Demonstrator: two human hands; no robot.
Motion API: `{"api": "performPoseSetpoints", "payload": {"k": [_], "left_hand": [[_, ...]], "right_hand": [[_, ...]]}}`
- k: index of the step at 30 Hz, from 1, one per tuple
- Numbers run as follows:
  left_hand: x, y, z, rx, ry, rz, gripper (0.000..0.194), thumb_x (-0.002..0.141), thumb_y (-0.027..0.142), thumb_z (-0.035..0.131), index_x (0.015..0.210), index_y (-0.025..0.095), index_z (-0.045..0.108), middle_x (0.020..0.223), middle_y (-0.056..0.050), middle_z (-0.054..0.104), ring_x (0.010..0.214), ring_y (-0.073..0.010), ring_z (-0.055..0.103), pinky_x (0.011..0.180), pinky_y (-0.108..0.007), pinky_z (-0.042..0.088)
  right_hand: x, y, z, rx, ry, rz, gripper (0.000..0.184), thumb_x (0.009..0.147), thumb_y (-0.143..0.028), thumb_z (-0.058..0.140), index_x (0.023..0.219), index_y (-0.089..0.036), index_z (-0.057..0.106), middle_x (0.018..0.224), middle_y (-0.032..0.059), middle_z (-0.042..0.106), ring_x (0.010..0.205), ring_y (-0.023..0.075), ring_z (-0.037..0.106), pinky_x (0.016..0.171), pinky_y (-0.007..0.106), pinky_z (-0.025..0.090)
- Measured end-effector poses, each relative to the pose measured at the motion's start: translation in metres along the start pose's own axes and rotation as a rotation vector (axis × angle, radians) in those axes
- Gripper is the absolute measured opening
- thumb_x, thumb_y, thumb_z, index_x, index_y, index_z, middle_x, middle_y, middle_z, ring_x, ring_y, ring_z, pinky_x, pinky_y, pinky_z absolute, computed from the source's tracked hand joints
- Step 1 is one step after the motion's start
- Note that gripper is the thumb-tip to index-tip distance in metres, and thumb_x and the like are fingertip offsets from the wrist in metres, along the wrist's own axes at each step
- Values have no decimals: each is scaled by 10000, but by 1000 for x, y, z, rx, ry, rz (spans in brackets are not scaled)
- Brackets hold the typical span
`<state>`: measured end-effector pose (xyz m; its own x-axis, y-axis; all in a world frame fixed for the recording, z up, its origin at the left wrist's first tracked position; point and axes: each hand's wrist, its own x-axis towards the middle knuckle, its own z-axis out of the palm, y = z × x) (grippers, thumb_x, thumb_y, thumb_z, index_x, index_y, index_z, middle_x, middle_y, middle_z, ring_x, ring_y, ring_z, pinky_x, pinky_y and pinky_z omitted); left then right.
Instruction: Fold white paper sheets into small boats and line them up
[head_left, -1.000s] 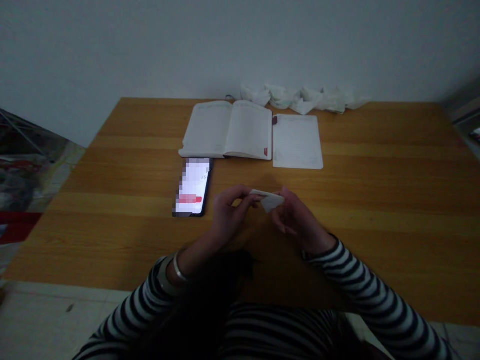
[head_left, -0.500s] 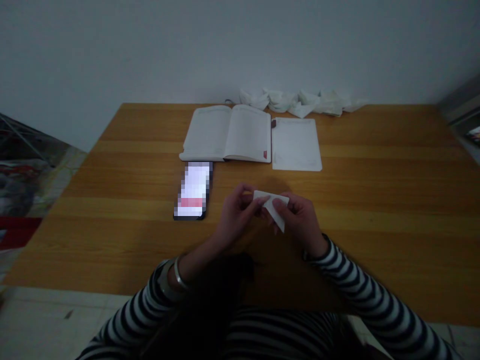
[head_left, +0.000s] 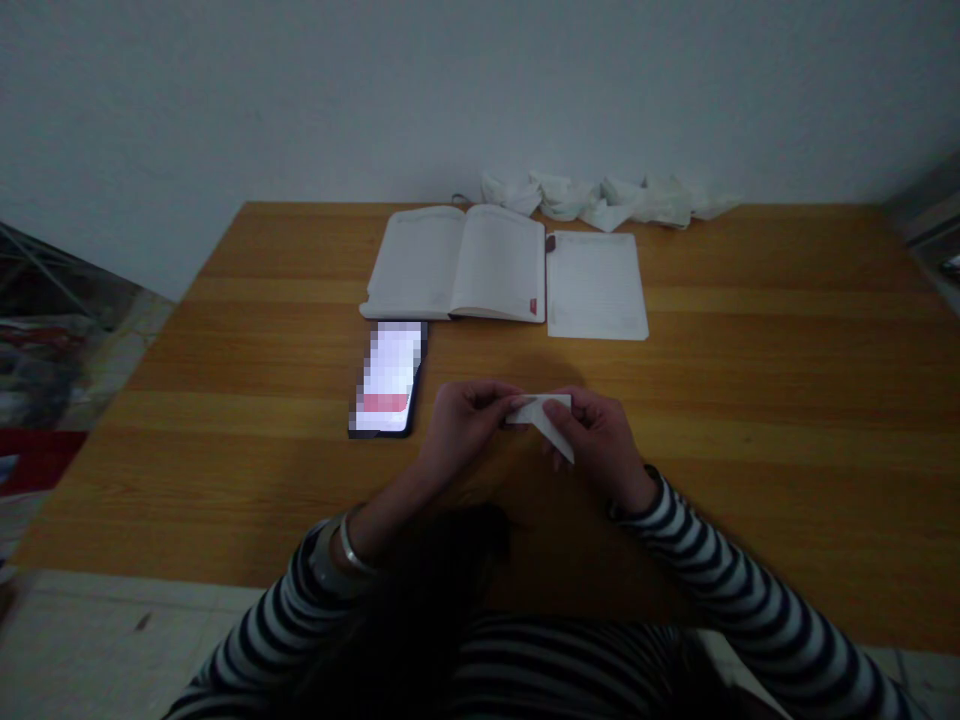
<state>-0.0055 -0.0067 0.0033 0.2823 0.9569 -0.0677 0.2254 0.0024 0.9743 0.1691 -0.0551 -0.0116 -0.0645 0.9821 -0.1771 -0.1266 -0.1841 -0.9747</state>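
The left hand (head_left: 466, 425) and right hand (head_left: 602, 440) are close together, each pinching one end of a small folded paper (head_left: 541, 415). The paper is held in the air just above the table, and a pointed flap hangs down at its right end. The right thumb (head_left: 556, 407) presses on top of the paper, and the left fingers (head_left: 504, 398) cover its left end. A firm, even pinch from both sides keeps the paper from slipping and its top edge straight.

Compared with the earlier frame, that top edge sits more level and the paper looks narrower, but the hands are about where they were.

Striped sleeves (head_left: 720, 570) run back to the near edge of the table (head_left: 787, 520), and a bangle (head_left: 346, 545) circles the left wrist. To the left lies a phone (head_left: 388, 378). Farther off are an open notebook (head_left: 457, 265) and a loose sheet (head_left: 596, 285), with crumpled tissues (head_left: 607, 198) along the far edge.
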Motion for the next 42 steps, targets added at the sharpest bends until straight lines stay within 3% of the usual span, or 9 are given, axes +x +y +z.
{"api": "performPoseSetpoints", "payload": {"k": [3,8,10,14,18,26,32,36,42], "left_hand": [[-3,-2,0,70,15,70,143,828,274,692,768,175,776,632,-22,726,524,-118,613,500,-209,485],[-5,-2,-3,180,-34,322,259,879,199,619,1100,252,744,811,-25,768,642,-129,665,640,-250,538],[-5,-1,-4,163,-60,360,311,869,184,628,1152,272,720,876,-30,774,713,-140,686,694,-267,550],[-2,0,-3,34,-65,202,224,838,226,684,1046,236,765,768,-27,775,629,-139,684,650,-264,562],[1,3,-2,-81,-65,26,128,825,263,696,846,179,789,638,-33,747,532,-128,653,539,-230,542],[-1,10,-4,-132,-115,-4,200,822,332,712,749,150,749,556,-22,699,485,-114,627,505,-206,533],[-5,13,-4,-165,-211,-65,256,830,342,698,656,157,675,524,-9,651,450,-96,597,464,-190,492],[-9,11,0,-63,-221,-68,296,849,354,672,639,147,646,518,-12,627,445,-103,578,446,-197,461],[-9,7,-1,210,-267,76,323,907,322,574,634,154,616,539,-7,592,492,-114,538,481,-218,410]], "right_hand": [[-1,-1,3,10,38,14,344,848,-514,650,854,-174,599,499,-41,630,331,82,545,313,151,420],[1,-10,-2,88,11,63,354,847,-533,643,846,-184,582,498,-38,646,303,74,524,279,135,367],[1,-13,-6,116,-12,90,342,854,-517,645,852,-178,597,503,-39,646,303,63,516,279,124,352],[2,-14,-13,128,-57,123,316,868,-488,645,868,-174,610,518,-41,653,312,50,515,291,108,347],[3,-13,-12,83,-35,66,310,874,-482,641,866,-173,614,516,-36,656,318,59,524,297,117,366],[3,-16,-14,62,-54,28,348,864,-475,650,1013,-160,666,528,-29,655,333,73,523,308,145,385],[5,-12,-19,-59,-78,-57,202,848,-384,692,915,-194,702,628,-25,672,446,77,541,396,169,395],[7,-11,-20,-302,-52,-194,171,827,-359,720,784,-193,718,678,-9,678,577,108,583,511,206,430],[8,-7,-21,-536,-84,-307,231,885,-365,653,740,-196,717,649,-6,676,586,125,590,550,231,423]]}}
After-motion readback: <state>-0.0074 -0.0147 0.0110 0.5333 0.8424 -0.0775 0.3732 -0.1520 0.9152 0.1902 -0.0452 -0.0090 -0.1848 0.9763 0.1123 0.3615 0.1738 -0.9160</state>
